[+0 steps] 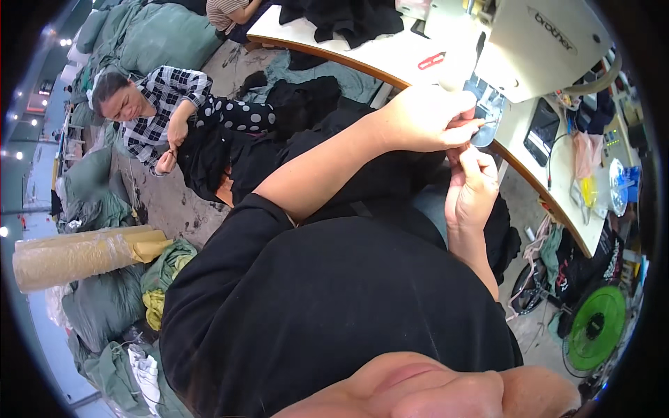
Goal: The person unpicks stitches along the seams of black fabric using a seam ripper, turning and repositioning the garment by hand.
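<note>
My left hand [428,120] is closed in a pinch at the front edge of the sewing table, just beside the metal plate [493,111] of a white sewing machine [547,49]. Just below it, my right hand [475,182] pinches too, its fingertips almost meeting the left ones. Whatever lies between the fingers is too small to make out. Red thread snips [432,61] rest on the white tabletop [380,57] beyond my left hand. Black cloth [327,164] lies under my left forearm.
A dark phone [542,131] lies right of the machine. Black fabric [341,19] covers the table's far side. A green fan [596,327] stands low at right. Leftward, a co-worker in a checked shirt [167,87] handles black cloth, near a wrapped roll [83,258] and green sacks [167,42].
</note>
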Action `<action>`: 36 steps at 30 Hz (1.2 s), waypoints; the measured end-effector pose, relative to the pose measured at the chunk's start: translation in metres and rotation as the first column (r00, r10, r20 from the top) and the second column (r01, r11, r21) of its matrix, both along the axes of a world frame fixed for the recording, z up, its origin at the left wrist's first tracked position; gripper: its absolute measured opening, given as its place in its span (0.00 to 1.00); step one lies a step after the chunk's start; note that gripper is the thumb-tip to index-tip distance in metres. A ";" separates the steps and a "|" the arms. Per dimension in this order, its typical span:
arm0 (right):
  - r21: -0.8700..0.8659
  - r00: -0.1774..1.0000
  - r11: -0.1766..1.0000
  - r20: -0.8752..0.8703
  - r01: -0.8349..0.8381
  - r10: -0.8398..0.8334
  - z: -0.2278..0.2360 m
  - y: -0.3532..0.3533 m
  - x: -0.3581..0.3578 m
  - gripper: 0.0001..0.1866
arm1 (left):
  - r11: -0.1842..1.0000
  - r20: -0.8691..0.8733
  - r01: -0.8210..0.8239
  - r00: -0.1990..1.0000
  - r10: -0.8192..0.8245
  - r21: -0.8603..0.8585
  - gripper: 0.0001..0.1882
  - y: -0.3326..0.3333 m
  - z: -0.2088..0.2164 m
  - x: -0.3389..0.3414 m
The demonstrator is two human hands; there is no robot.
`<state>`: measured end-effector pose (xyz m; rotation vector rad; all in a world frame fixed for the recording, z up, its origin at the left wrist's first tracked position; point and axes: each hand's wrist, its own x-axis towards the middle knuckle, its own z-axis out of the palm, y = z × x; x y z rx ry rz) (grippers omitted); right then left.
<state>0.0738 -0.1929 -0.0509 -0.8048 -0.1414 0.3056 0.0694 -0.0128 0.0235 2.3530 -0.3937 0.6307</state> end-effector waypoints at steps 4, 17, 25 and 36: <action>0.005 1.000 1.000 -0.021 -0.018 0.018 0.011 -0.002 -0.001 0.03 | 0.989 -0.226 0.120 0.965 -0.136 -0.081 0.15 0.011 0.010 -0.007; -0.137 0.867 0.951 0.392 -0.276 0.308 0.069 0.005 -0.011 0.08 | 0.742 -0.153 -0.088 0.988 -0.019 -0.665 0.13 0.057 -0.013 -0.096; -0.739 0.514 0.660 0.516 -0.138 0.685 0.037 -0.005 0.024 0.19 | 0.782 0.110 -0.479 0.822 0.559 -0.399 0.12 0.178 0.008 -0.198; -0.921 0.527 0.338 0.194 -0.192 0.828 -0.114 0.023 0.030 0.44 | 0.760 0.038 -0.582 0.786 0.617 -0.289 0.10 0.207 -0.001 -0.248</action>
